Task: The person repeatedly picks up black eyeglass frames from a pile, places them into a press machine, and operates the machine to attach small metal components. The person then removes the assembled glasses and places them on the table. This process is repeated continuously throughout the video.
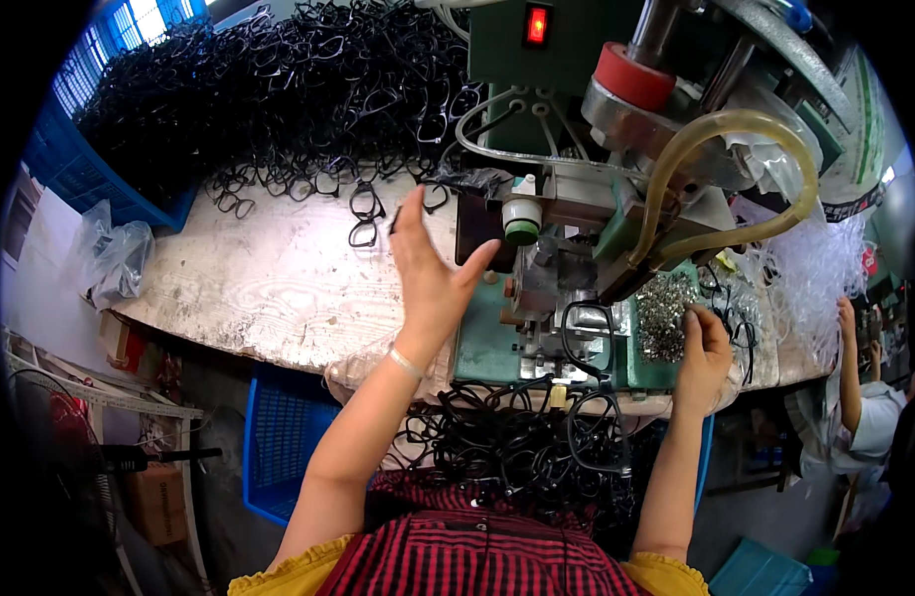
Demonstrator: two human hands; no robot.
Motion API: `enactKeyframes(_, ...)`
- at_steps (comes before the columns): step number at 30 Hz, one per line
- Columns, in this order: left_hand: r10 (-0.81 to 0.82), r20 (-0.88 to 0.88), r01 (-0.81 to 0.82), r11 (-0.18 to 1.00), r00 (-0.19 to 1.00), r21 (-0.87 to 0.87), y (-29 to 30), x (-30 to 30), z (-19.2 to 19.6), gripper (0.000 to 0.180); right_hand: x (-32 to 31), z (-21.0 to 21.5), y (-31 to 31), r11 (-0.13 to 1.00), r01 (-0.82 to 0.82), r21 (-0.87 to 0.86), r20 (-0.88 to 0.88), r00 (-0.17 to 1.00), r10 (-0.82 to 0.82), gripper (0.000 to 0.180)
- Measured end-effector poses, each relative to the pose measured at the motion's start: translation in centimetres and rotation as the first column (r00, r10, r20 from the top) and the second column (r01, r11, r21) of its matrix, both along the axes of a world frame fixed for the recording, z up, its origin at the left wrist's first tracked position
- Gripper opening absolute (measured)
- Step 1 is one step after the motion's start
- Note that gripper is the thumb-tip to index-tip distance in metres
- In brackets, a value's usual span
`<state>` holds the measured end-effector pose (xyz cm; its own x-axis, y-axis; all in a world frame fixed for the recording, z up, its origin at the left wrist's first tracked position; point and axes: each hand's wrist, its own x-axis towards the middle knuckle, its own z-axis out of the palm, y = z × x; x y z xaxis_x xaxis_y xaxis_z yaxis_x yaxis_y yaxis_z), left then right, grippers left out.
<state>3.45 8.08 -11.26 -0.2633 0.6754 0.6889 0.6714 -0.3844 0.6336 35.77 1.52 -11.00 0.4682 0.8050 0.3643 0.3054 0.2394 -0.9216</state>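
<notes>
My left hand [430,270] is raised over the worn white bench [269,288], fingers spread and holding nothing, just left of a green bench machine [577,199]. Black eyeglass frames [363,214] lie on the bench just past its fingertips. My right hand [704,353] rests with curled fingers at a heap of small silver metal parts [666,313] on the machine's green base; whether it pinches one I cannot tell. One black frame [589,338] sits in the machine's fixture between my hands. A pile of black frames [517,442] lies in my lap.
A big heap of black frames [279,89] fills the back of the bench, spilling from a blue crate [80,169]. Another blue crate [279,437] stands under the bench. A yellowish hose [736,129] loops off the machine. Another person's arm [850,358] is at far right.
</notes>
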Motion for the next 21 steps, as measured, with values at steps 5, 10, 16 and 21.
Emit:
enactKeyframes(5, 0.009, 0.299, -0.033, 0.997, 0.954, 0.076, 1.2, -3.0, -2.2, 0.060, -0.6, -0.7, -0.7, 0.997, 0.058, -0.046, -0.011, 0.998, -0.059, 0.017)
enactKeyframes(10, 0.246, -0.080, -0.231, 0.959, 0.966, 0.165, 5.9, -14.1, -0.6, 0.034, -0.7, -0.3, -2.2, 0.998, 0.020, -0.067, 0.058, 0.998, -0.017, 0.016)
enactKeyframes(16, -0.076, -0.743, -0.153, 0.960, 0.665, -0.236, 11.7, -18.4, -2.5, 0.052, -1.5, 0.4, 0.2, 0.996, 0.071, -0.048, 0.247, 0.967, -0.057, 0.012)
enactKeyframes(21, -0.273, -0.739, -0.068, 0.916, 0.616, -0.395, 7.9, -17.2, -3.9, 0.026, -1.7, 1.2, -4.7, 0.997, 0.064, -0.051, 0.195, 0.979, -0.053, 0.012)
